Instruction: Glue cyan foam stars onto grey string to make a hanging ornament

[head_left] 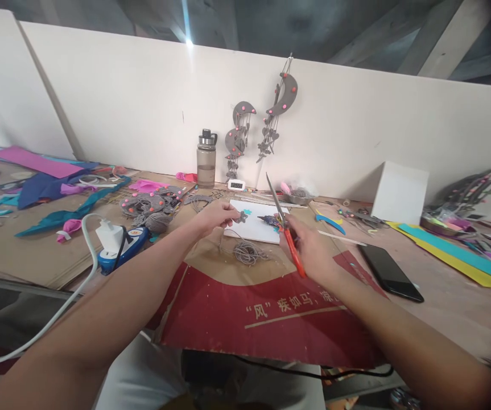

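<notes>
Left forearm runs from the lower-left corner up toward mid-bench, roughly straight, wrist bent a little. Left hand [218,217] is back-of-hand up, thumb and fingertips closed in a pinch on a small grey flower-shaped piece [242,217]; that piece sits over the left part of a white pad [254,229], beside a turquoise cutout [248,211].

Right forearm mirrors it from the lower right, angled up and inward. Right hand [308,242] is curled around scissors [293,250] with orange-red handles: handles down by the palm, blades up and tilted left. Blades look together, can't confirm. A dark blue pointed tool [271,220] pokes out left of the same hand, tip toward the grey piece (whether the fingers grip it too, can't tell; scissors cover the spot). Hands apart, pad between them.

Coil of grey cord [247,252] lies just in front of the pad, on cardboard [228,319] printed red along its near side. Black phone [390,273] lies to the right of the right forearm. Blue power strip [121,253] with a white plug is left of the left forearm. Water bottle [206,165] stands upright behind, near the white wall panel [143,102].
</notes>
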`<state>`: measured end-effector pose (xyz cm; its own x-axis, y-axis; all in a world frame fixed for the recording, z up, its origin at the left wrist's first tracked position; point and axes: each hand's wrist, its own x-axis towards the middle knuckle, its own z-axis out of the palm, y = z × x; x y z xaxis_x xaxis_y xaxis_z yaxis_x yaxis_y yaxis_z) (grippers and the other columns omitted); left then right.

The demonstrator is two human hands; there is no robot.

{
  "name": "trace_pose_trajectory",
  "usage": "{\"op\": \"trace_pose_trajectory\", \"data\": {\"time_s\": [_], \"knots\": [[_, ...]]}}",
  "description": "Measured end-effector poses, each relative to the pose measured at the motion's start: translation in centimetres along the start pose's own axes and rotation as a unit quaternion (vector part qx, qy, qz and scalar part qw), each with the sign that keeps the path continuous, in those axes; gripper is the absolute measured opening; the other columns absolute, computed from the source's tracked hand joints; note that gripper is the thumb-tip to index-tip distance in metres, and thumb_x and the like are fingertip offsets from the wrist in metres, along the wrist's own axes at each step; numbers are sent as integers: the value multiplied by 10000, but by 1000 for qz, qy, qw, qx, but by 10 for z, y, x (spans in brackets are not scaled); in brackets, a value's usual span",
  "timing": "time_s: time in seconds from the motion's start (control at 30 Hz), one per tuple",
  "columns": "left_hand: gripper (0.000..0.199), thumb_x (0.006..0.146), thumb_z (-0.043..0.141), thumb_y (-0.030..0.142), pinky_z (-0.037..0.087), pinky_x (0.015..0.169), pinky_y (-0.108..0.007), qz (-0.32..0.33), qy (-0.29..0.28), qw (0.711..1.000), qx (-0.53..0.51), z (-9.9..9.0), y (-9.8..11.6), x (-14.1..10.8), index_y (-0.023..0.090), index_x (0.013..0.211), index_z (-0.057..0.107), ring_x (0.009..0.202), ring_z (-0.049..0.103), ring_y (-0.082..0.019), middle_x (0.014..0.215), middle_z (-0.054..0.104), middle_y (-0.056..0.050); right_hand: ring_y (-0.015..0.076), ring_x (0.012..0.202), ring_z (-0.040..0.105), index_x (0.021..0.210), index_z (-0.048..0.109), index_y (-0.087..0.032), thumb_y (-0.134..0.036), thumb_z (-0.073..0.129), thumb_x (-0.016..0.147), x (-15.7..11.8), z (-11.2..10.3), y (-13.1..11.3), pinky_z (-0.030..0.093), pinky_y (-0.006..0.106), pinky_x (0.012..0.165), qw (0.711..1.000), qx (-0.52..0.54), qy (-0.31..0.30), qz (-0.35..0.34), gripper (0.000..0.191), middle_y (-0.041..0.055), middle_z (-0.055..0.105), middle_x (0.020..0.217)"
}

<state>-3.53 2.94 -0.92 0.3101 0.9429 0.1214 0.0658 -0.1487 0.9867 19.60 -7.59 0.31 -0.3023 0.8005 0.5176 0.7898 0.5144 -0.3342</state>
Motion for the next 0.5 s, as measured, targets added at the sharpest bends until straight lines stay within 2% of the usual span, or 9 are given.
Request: {"op": "trace_pose_trajectory", "data": {"time_s": [0.1, 0.23, 0.33, 0.5], "knots": [[132, 646, 711, 226, 397, 546, -213, 6, 32, 999, -40, 2, 2, 0, 131, 623, 622, 597, 528, -94, 671, 617, -41, 177, 766, 581, 1201, 524, -181, -235, 435, 875, 10, 5, 0, 448, 286, 715, 1000, -24, 6, 1, 343, 61, 655, 919], [190, 640, 730, 229, 441, 617, -248, 2, 46, 987, -154, 3, 1, 2, 129, 672, 572, 640, 577, -112, 708, 615, -33, 205, 825, 593, 1177, 560, -193, -272, 462, 866, 12, 12, 9, 430, 291, 721, 993, -119, 1, -19, 335, 82, 657, 969], [209, 630, 738, 206, 446, 609, -253, -9, 52, 978, -201, 2, 3, 1, 130, 704, 557, 635, 596, -120, 706, 612, -26, 212, 823, 596, 1238, 534, -207, -298, 467, 869, 7, 15, 18, 411, 286, 690, 979, -201, -4, -24, 386, 95, 644, 1034], [192, 635, 724, 185, 424, 551, -231, -7, 62, 976, -209, 2, 7, 0, 121, 703, 556, 594, 578, -103, 667, 585, -16, 195, 757, 579, 1286, 500, -242, -293, 458, 875, 3, 12, 23, 342, 273, 605, 958, -286, -19, -12, 417, 70, 635, 958]]}}
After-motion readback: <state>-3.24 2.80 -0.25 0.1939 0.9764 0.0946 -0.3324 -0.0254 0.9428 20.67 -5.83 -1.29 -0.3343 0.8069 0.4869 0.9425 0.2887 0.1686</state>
